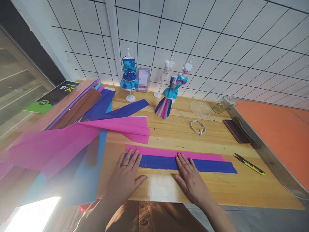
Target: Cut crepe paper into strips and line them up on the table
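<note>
Misalignment risk: left hand (125,176) and right hand (191,180), both open and flat, rest on blue strip (158,162) alongside pink strip (156,152) on bench (217,190); uneven pushing could skew edges.

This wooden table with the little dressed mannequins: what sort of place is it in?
Probably a small craft or sewing workspace: the wooden table holds dressed miniature mannequins, pink and blue strips and yellow-handled snips.
</note>
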`<state>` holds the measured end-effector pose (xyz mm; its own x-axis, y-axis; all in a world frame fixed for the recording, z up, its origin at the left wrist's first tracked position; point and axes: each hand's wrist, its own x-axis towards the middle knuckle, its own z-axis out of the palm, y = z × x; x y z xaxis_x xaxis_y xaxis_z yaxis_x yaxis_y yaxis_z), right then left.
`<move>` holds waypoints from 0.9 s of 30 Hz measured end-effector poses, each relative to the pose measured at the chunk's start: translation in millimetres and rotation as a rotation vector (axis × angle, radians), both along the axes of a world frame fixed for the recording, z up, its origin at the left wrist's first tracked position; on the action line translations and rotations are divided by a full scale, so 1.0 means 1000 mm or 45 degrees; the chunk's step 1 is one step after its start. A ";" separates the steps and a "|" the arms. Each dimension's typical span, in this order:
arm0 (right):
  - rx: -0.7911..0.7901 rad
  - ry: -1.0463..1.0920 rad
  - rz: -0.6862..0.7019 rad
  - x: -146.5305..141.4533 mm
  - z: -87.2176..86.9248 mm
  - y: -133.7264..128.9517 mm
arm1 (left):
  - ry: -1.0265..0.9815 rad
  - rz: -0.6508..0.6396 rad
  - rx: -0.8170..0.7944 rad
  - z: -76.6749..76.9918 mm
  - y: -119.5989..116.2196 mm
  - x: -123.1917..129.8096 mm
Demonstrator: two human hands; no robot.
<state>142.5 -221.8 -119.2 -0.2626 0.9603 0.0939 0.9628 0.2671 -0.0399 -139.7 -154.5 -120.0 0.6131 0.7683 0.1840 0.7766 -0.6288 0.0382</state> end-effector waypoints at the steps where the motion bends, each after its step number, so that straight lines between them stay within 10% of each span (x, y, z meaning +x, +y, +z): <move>1: -0.004 -0.005 -0.027 0.007 0.000 -0.001 | 0.010 -0.003 -0.003 -0.001 0.000 0.000; 27: 0.043 -0.089 -0.430 0.155 -0.020 -0.028 | 0.096 -0.028 0.070 -0.014 0.007 0.000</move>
